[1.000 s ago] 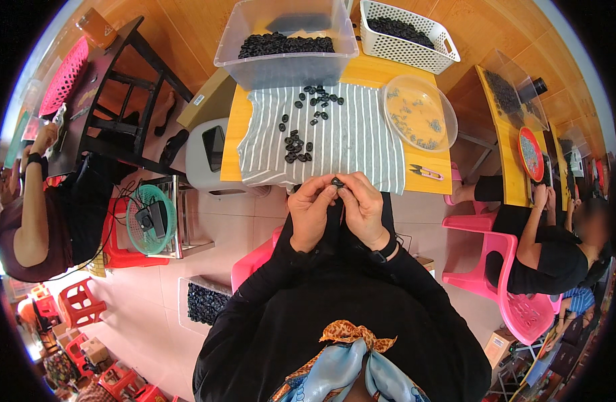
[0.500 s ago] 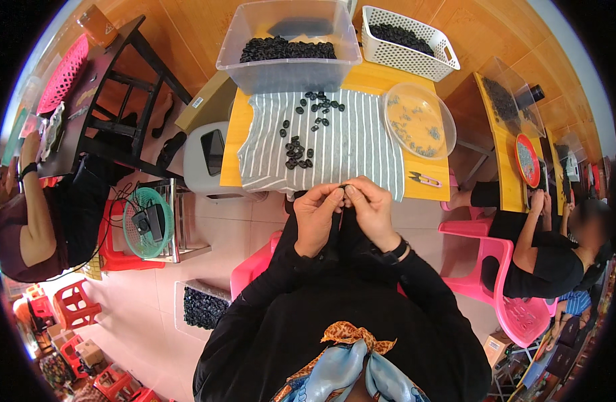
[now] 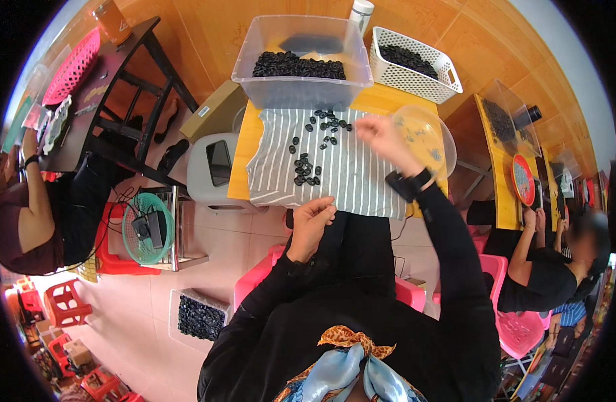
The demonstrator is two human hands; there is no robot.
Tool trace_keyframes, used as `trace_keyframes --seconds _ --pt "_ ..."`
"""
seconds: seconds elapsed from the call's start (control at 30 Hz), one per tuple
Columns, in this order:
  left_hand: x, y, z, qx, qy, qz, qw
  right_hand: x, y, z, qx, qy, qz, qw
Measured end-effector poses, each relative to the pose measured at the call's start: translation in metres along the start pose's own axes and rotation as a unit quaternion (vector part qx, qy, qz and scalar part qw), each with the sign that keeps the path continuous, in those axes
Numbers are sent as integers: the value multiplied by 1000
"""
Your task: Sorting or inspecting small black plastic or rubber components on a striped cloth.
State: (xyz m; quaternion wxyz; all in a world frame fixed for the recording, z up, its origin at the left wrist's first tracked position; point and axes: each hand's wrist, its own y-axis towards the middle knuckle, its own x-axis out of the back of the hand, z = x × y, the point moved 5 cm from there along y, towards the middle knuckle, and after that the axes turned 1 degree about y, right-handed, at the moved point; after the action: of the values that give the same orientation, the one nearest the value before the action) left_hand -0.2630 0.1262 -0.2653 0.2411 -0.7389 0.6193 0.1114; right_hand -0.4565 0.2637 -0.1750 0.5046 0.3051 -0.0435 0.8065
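1. While your left hand point(image 3: 313, 221) hung at the near edge of the striped cloth point(image 3: 361, 177), its fingers were curled loosely inward; whether they pinched anything, I could not tell.
2. Your right hand point(image 3: 383, 139) was stretched out over the far right part of the cloth, blurred, fingers drawn together, just beside the clear round bowl point(image 3: 423, 134). Whether it gripped one of the small pieces could not be made out either.
3. You wore a dark watch point(image 3: 410, 183) on that right wrist, and long black sleeves on both arms.
4. You had the small black pieces point(image 3: 313, 149) scattered on the cloth between your hands and the tub, a loose cluster near the middle and another toward the far edge.
5. You had the cloth spread on a yellow table point(image 3: 239, 164), hanging slightly over its near side.
6. Beyond the cloth you had a clear plastic tub point(image 3: 301, 84) holding a heap of the same black pieces, and to its right a white perforated basket point(image 3: 415, 67) with more of them.
7. Left of your table stood a grey bin point(image 3: 214, 167); a green round basket point(image 3: 147, 228) sat on a red stool farther left.
8. On the floor by your left knee lay a tray of black pieces point(image 3: 197, 318).
9. Other people sat well apart on both sides, one on your right at a second yellow table point(image 3: 499, 181).
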Motion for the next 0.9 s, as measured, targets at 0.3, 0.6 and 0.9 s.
trace_keyframes --seconds 0.3,0.6,0.9 --pt "10 0 8 26 23 5 999 -82 -3 -1 106 -329 16 938" --pt "12 -1 6 31 26 -3 999 -85 -60 38 66 -238 191 950" --pt "10 -1 7 38 49 1 998 -84 -68 25 29 -239 103 965"
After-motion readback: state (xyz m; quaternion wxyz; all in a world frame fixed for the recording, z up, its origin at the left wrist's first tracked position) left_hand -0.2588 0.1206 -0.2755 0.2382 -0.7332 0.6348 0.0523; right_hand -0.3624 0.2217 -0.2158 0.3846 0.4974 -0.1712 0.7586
